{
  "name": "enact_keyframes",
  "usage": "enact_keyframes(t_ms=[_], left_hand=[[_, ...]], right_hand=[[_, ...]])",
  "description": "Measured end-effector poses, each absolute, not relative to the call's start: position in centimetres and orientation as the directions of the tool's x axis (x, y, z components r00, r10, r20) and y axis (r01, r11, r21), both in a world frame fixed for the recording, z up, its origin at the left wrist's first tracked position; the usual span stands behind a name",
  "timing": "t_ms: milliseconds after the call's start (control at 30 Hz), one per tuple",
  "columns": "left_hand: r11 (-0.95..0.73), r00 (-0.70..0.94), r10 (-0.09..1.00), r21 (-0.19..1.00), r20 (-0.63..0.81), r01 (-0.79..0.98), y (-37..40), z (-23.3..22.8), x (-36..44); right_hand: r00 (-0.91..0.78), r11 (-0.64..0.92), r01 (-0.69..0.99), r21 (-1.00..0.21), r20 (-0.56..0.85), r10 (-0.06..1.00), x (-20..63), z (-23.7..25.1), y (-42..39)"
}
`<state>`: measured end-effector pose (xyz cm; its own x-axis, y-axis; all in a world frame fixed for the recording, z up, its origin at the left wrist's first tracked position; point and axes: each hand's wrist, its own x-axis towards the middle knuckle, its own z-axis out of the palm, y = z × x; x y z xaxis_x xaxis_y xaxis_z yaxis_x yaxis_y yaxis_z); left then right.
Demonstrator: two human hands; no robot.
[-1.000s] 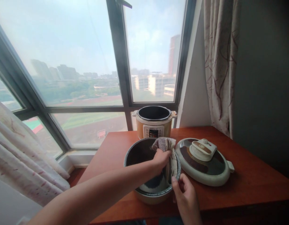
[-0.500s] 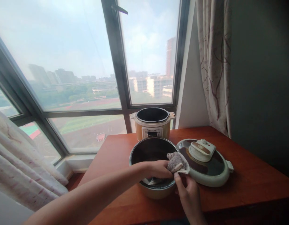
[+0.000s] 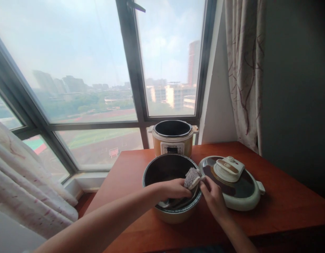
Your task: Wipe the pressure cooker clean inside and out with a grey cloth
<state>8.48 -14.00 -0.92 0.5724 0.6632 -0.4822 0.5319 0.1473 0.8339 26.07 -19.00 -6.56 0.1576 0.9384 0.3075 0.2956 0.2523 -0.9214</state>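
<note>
My left hand point(image 3: 175, 188) reaches into a round inner pot point(image 3: 154, 171) on the table and grips a grey-and-white cloth point(image 3: 192, 176) bunched at the pot's right rim. My right hand point(image 3: 213, 198) rests against the outside of that right rim, fingers curled on the edge, just beside the cloth. The pot's inside is dark, with part of the cloth lying along its bottom.
The cooker body point(image 3: 173, 140) stands open at the back by the window. Its lid point(image 3: 231, 181) lies right of the pot. The red-brown table point(image 3: 283, 207) ends at a dark wall on the right. Curtains point(image 3: 244, 70) hang at right and left.
The cloth went from draped high over the rim to bunched low at the right rim. My right hand rose from the pot's front side to its right rim.
</note>
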Motion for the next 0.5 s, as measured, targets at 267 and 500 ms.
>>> enact_keyframes(t_ms=[267,500], left_hand=[[0.287,0.526,0.731,0.895,-0.434,0.341,-14.6,-1.2,9.7],[0.294,0.441,0.816,0.925,-0.374,0.241,-14.0,-1.9,12.4]], right_hand=[[0.399,0.081,0.061,-0.995,0.099,0.912,23.4,-7.2,-23.3],[0.306,0.025,-0.02,-0.999,0.018,0.952,21.8,-6.8,-24.1]])
